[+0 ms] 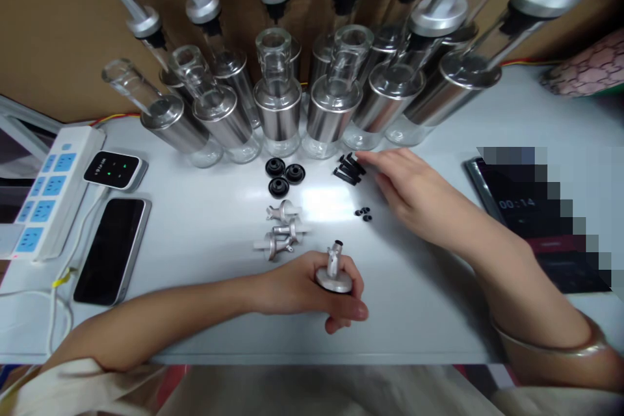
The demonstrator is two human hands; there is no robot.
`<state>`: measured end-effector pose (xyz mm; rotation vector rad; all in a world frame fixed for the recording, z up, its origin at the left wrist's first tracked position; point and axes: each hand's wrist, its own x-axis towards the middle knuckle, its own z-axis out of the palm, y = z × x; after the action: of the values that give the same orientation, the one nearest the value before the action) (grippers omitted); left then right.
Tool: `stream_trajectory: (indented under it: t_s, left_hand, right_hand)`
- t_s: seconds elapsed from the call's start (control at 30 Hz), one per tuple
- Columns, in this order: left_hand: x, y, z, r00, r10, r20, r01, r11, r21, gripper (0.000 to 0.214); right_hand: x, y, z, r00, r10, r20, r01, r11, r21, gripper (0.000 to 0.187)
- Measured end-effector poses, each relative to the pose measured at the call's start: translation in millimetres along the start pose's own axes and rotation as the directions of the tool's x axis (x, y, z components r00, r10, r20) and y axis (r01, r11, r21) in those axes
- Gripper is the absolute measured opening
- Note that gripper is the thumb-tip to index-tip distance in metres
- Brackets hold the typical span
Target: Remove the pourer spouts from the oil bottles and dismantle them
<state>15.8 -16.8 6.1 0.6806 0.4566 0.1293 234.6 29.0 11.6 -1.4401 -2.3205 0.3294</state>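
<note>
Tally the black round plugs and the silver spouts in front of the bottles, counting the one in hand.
Black round plugs: 3
Silver spouts lying loose: 3
Silver spout held in the left hand: 1
Total: 7

One camera sits on the person's head. It looks forward and down at the white table (429,312) — very close (left hand (312,289) and right hand (404,185) show at the bottom) — with bottles (277,104) at the far edge.
</note>
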Motion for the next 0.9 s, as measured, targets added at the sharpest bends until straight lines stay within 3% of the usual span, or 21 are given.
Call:
stream_trajectory:
  t_s: [0.3, 0.5, 0.6, 0.7, 0.8, 0.9]
  left_hand:
    - [0, 1, 0.5, 1.0, 0.008, 0.016, -0.008, 1.0, 0.001, 0.029]
    - [0, 0, -0.1, 1.0, -0.015, -0.01, 0.015, 1.0, 0.0, 0.034]
    - [-1, 0, -0.9, 1.0, -0.019, -0.012, 0.019, 1.0, -0.021, 0.035]
    - [-1, -1, -1.9, 1.0, -0.021, -0.007, 0.02, 0.999, -0.047, 0.036]
    - [0, 0, -2.7, 1.0, -0.015, 0.021, 0.016, 0.998, -0.055, 0.037]
    - [1, 0, -3.1, 0.999, -0.002, 0.043, 0.005, 0.997, -0.079, 0.037]
  right_hand:
    - [1, 1, 2, 0.999, 0.016, 0.037, -0.018, 0.999, 0.052, 0.039]
    - [2, -8, -8, 1.0, -0.014, -0.008, 0.015, 0.99, 0.14, 0.032]
    - [2, -21, -18, 0.995, 0.005, 0.104, -0.041, 0.937, 0.347, 0.02]
    - [1, -34, -24, 0.952, -0.103, 0.287, -0.082, 0.821, 0.565, 0.018]
    - [0, -41, -24, 0.908, -0.19, 0.374, -0.109, 0.754, 0.648, 0.016]
    - [1, -42, -23, 0.896, -0.195, 0.398, -0.131, 0.741, 0.659, 0.016]
